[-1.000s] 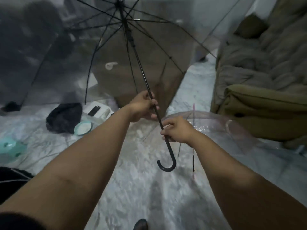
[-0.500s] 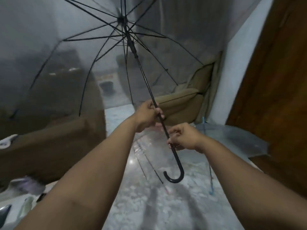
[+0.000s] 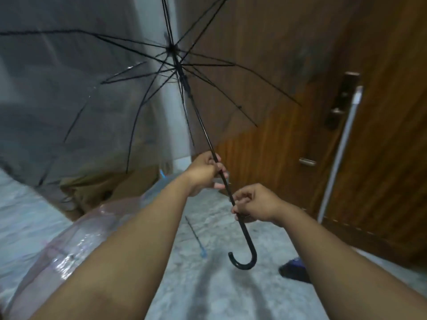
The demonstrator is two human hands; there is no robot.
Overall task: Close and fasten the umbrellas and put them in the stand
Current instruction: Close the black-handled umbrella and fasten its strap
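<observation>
An open umbrella with a see-through canopy, black ribs and a black shaft (image 3: 196, 112) is held up in front of me, its canopy spread wide above and to the left. My left hand (image 3: 204, 173) grips the shaft higher up. My right hand (image 3: 254, 203) grips the shaft lower down, just above the black hooked handle (image 3: 246, 255). A second open clear umbrella with a pinkish tint (image 3: 76, 241) lies on the floor at the lower left, partly behind my left arm. No umbrella stand is visible.
A wooden door (image 3: 346, 112) with a lock plate (image 3: 342, 100) and a long white bar handle (image 3: 339, 153) fills the right. A blue-tipped rod (image 3: 196, 236) lies on the marble floor (image 3: 208, 285). A dark blue object (image 3: 294, 269) sits by the door. A brown sofa (image 3: 97, 188) shows through the canopy.
My view has swung to the right, from the sofa to the wooden door. Both hands keep their grips on the shaft, and the umbrella stays open.
</observation>
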